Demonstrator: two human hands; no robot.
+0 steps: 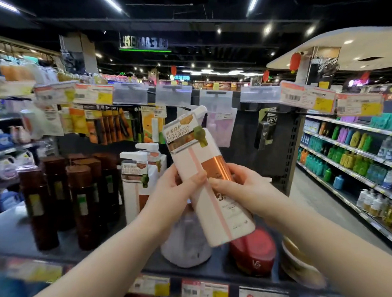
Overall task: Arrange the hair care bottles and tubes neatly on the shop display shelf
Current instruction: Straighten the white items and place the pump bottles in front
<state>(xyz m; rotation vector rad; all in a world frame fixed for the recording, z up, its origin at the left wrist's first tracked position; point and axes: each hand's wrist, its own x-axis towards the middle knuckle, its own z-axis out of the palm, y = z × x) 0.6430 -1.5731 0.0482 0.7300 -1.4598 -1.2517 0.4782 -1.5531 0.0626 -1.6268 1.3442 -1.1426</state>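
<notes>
Leaning pump bottle [213,164]: white and copper, seen from the head view, held above the display shelf [11,232], with its pump head tipped up and to the left and its base lowest, nearest the camera.
Left hand [173,187]: wrapped round the bottle's left edge, with the thumb laid across the white front.
Right hand [240,186]: curled round the bottle's right edge, with the thumb pressed on the copper panel.
Matching pump bottles [139,179]: stood upright on the shelf, just behind the left hand.
Brown bottles [76,188]: grouped upright at the shelf's left.
Red jar [253,252]: set on the shelf below the held bottle, beside a pale bag [186,244].
Price tags [198,290]: fixed along the shelf's front edge.
</notes>
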